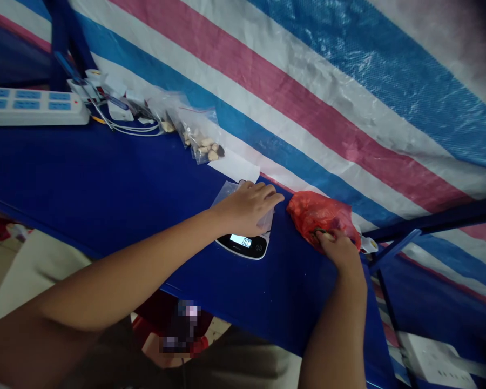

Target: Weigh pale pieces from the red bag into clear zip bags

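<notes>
My left hand [254, 206] is over a black kitchen scale [225, 244] whose lit display [241, 241] reads 0.0. A clear plastic bag [267, 221] lies across the scale beneath that hand. My fingers are bent at its edge and seem to grip it, though the thumb and fingertips are partly hidden. To the right, a red plastic bag [310, 210] rests by the striped sheet. My right hand [340, 247] reaches into its near side, fingers closed on a small pale and dark piece [326, 235] that is only partly visible.
Clear zip bags [206, 141] of pale pieces lie at the back beside white paper [237, 162]. A white power strip [32, 106] and cables [135, 129] occupy the far left of the blue table [105, 183]. A striped sheet [308, 92] hangs behind, with a blue frame bar [441, 219] at right.
</notes>
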Tool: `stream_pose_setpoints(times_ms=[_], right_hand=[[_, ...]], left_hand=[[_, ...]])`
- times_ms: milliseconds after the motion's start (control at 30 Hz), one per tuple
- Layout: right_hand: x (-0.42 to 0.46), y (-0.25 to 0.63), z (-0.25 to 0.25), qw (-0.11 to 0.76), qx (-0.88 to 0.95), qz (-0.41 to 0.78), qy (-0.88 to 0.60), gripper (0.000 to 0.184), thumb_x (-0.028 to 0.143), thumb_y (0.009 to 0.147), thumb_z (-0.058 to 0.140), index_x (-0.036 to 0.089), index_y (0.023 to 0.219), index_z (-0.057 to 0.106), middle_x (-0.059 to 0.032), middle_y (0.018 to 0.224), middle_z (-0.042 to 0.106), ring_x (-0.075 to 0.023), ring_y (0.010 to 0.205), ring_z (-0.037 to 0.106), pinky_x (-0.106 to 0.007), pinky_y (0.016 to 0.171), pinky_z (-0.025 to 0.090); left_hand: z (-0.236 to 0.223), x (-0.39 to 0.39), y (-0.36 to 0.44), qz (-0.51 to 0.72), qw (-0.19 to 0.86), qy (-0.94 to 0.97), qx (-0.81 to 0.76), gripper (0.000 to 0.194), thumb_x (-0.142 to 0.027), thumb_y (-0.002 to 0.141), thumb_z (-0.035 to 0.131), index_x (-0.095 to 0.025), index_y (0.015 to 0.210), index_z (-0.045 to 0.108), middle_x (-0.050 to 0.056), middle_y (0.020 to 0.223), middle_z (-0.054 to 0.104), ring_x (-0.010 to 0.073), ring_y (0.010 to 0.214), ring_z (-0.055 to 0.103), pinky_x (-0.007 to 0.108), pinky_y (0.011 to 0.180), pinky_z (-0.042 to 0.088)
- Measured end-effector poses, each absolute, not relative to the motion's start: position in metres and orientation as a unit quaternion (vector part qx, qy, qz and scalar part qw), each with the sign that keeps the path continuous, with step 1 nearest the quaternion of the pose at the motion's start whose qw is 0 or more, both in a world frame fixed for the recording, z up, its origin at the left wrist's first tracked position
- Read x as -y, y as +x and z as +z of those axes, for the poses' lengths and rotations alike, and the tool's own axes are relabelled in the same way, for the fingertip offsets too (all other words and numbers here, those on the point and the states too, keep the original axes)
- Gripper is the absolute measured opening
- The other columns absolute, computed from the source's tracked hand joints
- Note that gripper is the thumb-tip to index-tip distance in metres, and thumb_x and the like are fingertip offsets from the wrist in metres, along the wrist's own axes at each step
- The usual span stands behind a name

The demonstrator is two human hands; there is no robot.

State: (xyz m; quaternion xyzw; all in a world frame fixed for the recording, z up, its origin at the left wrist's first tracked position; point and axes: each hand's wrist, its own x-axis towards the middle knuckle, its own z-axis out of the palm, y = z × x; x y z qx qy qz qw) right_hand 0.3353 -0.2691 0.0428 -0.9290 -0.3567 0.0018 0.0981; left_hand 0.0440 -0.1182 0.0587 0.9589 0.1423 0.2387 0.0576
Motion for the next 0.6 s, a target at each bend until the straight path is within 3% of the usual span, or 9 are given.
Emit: stream_pose_setpoints(times_ms=[200,300,433,600], right_hand=[[0.266,0.334,0.045,0.158,0.349,-0.025,-0.923,0.037,0.047,0.075,0.071,0.017,0.096,0.076,-0.0169,0.093,0.075,-0.0359,0.093,0.069,-0.046,0.083,0.053],[0.270,0.326,0.058,0.319,0.328,-0.021,-0.889,0.039,0.050,0.068,0.078,0.018,0.090,0.071,-0.0112,0.085,0.073,-0.0293,0.080,0.068,-0.041,0.072,0.055],[0.269,0.295,0.076,0.520,0.312,0.196,-0.770,0.048,0.052,0.060,0.088,0.022,0.086,0.061,0.0002,0.070,0.067,-0.0155,0.054,0.058,-0.027,0.047,0.047],[0.257,0.244,0.082,0.496,0.432,0.293,-0.694,0.043,0.046,0.067,0.090,0.022,0.080,0.058,0.0057,0.059,0.057,-0.0091,0.047,0.047,-0.021,0.042,0.036]], left_hand=[[0.058,0.119,0.045,0.230,0.061,0.961,-0.143,0.055,-0.040,0.089,0.058,-0.019,0.137,0.044,0.015,0.132,0.056,0.0289,0.118,0.054,0.045,0.103,0.038],[0.058,0.121,0.044,0.232,0.075,0.960,-0.139,0.058,-0.042,0.088,0.061,-0.020,0.138,0.042,0.015,0.135,0.055,0.0291,0.120,0.053,0.045,0.103,0.039],[0.057,0.124,0.046,0.250,0.094,0.955,-0.130,0.059,-0.042,0.088,0.062,-0.021,0.139,0.041,0.015,0.135,0.055,0.0292,0.121,0.053,0.046,0.105,0.039],[0.060,0.134,0.051,0.263,0.114,0.949,-0.132,0.068,-0.046,0.085,0.066,-0.018,0.141,0.039,0.015,0.132,0.056,0.0308,0.123,0.052,0.045,0.105,0.040]])
